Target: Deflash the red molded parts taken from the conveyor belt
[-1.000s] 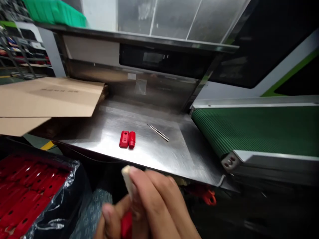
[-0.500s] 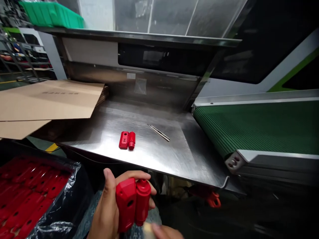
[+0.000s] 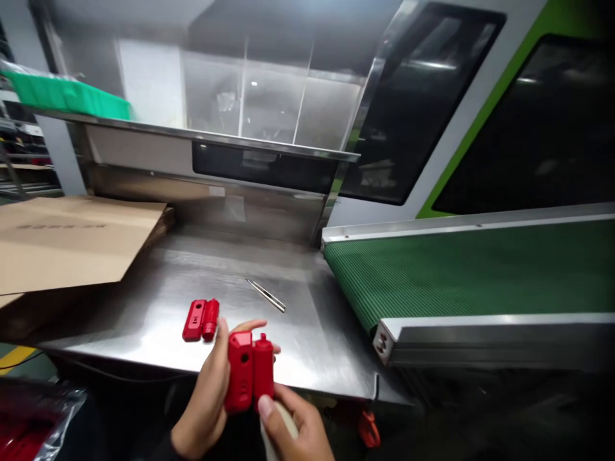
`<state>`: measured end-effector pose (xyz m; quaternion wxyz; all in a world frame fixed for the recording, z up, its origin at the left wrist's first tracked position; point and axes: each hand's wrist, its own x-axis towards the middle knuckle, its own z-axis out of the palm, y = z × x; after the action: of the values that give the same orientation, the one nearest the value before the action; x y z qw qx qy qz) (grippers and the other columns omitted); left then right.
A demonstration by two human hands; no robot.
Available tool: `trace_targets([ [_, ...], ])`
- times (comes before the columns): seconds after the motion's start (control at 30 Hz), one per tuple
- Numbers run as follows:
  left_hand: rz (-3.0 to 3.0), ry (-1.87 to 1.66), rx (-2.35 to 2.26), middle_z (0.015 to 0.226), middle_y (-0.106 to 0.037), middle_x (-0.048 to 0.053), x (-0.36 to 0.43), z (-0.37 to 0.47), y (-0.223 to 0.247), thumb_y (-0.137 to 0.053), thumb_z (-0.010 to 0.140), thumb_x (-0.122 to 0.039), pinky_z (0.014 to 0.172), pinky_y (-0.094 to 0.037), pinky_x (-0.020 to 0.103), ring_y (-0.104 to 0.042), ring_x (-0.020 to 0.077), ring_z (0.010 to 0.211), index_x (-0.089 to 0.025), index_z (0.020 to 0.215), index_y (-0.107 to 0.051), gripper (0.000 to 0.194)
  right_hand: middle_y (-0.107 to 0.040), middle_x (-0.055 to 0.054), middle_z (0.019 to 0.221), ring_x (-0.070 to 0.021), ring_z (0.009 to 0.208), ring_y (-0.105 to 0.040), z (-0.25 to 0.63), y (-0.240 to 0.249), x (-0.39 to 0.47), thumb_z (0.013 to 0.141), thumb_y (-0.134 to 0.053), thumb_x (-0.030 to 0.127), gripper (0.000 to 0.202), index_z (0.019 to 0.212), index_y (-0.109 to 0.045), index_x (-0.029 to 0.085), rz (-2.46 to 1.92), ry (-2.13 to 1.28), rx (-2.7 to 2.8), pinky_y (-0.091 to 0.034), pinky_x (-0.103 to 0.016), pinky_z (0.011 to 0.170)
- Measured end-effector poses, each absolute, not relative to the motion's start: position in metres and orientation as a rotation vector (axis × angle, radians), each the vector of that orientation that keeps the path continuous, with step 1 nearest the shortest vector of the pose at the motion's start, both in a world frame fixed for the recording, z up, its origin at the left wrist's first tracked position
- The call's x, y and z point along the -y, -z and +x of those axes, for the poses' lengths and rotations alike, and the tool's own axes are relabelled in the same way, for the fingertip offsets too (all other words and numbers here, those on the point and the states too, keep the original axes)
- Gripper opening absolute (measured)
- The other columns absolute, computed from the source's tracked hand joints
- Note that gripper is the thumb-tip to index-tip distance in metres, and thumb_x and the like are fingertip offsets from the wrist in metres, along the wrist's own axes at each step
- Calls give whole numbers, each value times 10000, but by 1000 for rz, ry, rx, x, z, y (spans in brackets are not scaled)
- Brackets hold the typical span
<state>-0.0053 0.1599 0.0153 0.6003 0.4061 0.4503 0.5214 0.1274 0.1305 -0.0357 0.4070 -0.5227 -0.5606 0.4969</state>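
My left hand [image 3: 204,400] grips a red plastic part [image 3: 248,371] upright in front of me, over the near edge of the steel table [image 3: 144,326]. My right hand [image 3: 295,430] is under the part's lower end, thumb touching it, with a pale object tucked in its fingers. A second red plastic part [image 3: 200,319] lies flat on the table just left of and beyond my hands. A pair of thin metal tweezers [image 3: 266,295] lies further back on the table.
A green ribbed conveyor belt [image 3: 471,272] with a metal frame runs to the right. Flat cardboard sheets [image 3: 67,240] overhang the table's left side. A bag of red parts [image 3: 19,429] sits low left. A green bin [image 3: 62,96] rests on the upper shelf.
The view has tilted up and swung right. My left hand raised the red part toward the table edge, and my right hand came back under it.
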Motion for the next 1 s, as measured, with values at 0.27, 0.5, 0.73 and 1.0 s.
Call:
trace_targets([
  [0.27,1521,-1395,-1795,1270,-531,207,-214,-76,10,-534,826,-543,1069,-98,651,-316,436,1276,-140,1253,-563,588,-706,-151,774,-342,804,-644,164,-8,-227,784,-535,610,525,752,-688,108,-1723,-917,1821,-416,-396,719],
  [0.5,1673,-1204,-1744,1203,-576,139,-196,-99,31,-570,832,-390,1000,-342,551,-498,334,1138,-222,1406,-382,627,-416,-215,1452,-358,1331,-387,165,-24,-207,830,-497,535,750,1408,-383,72,-1745,-782,1780,-257,-488,1089],
  [0.73,1891,-867,-1219,1493,-394,43,-123,-130,1,-674,787,-236,1124,-310,476,-402,260,1345,-450,1488,-64,953,-678,-82,1023,-186,930,-604,120,-38,-175,759,-671,548,500,1058,-685,147,-1078,-1562,1834,-430,-286,861],
  [1.0,1035,-1752,-894,1399,-543,76,-93,-120,-16,-820,676,-375,1090,-381,426,-490,325,1280,-361,1321,-516,713,-378,56,565,-59,500,-342,69,-10,-118,873,-438,628,494,942,-625,177,-872,-1817,1223,-314,-191,517],
])
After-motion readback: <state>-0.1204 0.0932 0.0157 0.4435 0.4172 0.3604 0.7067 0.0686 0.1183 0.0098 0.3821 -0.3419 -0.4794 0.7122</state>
